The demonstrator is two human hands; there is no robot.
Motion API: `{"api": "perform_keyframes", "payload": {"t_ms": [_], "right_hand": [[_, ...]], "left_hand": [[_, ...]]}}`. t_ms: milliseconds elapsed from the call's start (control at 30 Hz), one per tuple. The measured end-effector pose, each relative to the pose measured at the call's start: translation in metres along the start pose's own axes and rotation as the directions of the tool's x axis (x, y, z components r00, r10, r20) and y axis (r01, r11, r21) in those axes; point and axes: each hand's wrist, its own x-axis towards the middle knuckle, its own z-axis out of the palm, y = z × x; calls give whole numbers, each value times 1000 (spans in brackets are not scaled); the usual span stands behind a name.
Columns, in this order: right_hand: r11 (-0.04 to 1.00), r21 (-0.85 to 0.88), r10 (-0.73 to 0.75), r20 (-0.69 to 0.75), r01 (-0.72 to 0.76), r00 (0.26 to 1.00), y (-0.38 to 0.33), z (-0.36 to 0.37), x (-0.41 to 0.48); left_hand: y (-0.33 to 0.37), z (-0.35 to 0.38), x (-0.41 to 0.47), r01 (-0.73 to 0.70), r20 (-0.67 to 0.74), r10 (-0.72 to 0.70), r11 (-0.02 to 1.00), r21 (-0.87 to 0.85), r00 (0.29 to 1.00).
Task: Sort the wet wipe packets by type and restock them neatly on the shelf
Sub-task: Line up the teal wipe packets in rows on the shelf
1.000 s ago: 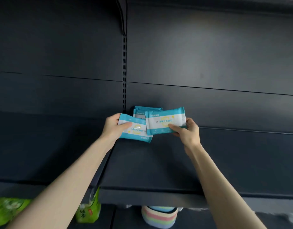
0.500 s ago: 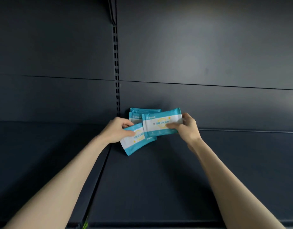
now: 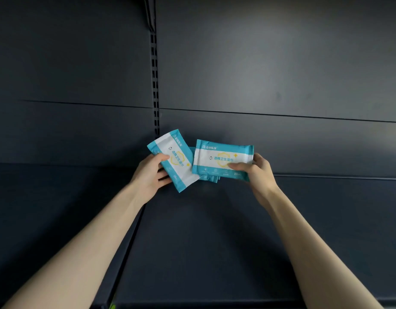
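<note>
1. change, left packet: the left packet (image 3: 174, 159) no longer lies low and tucked behind the right packet (image 3: 222, 159) as it did half a second ago. it now stands steeply tilted, with its upper end up and to the left, near the foot of the slotted upright (image 3: 155, 85).
2. change, right packet: this packet has shifted to the right. it remains nearly level, print facing the camera, and its lower left corner overlaps the edge of the left packet.
3. change, stacked packets (image 3: 209, 178): earlier they showed above the two held packets. now only a teal edge shows below the right packet and in the gap between the two. they sit at the back of the shelf (image 3: 203, 230), against the back panel (image 3: 259, 74).
4. left hand (image 3: 151, 172): it grasps the left packet at its lower left side, thumb pressed on the printed face, fingers curled under and behind. the forearm reaches up from the lower left.
5. right hand (image 3: 258, 172): it pinches the right packet at its right end, thumb laid across the front along the lower band, fingers behind the end seal. the forearm reaches up from the lower right.
6. position: both held packets are above the rear of the shelf, clear of its surface as far as can be seen.
</note>
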Motion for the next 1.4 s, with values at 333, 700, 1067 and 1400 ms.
{"api": "perform_keyframes", "payload": {"t_ms": [333,700,1067,1400], "right_hand": [[993,-122,-10,-34,6,999,7,0,3],[955,-298,-24,-34,13,999,24,4,11],[651,-758,-39,19,40,999,24,49,25],[659,-726,-18,247,197,969,36,44,17]], "left_hand": [[-26,-1,10,-131,-8,138,951,281,990],[-30,5,25,-251,69,350,505,826,934],[-32,-8,20,-312,142,325,562,766,935],[-37,-2,27,-330,154,361,497,803,920]]}}
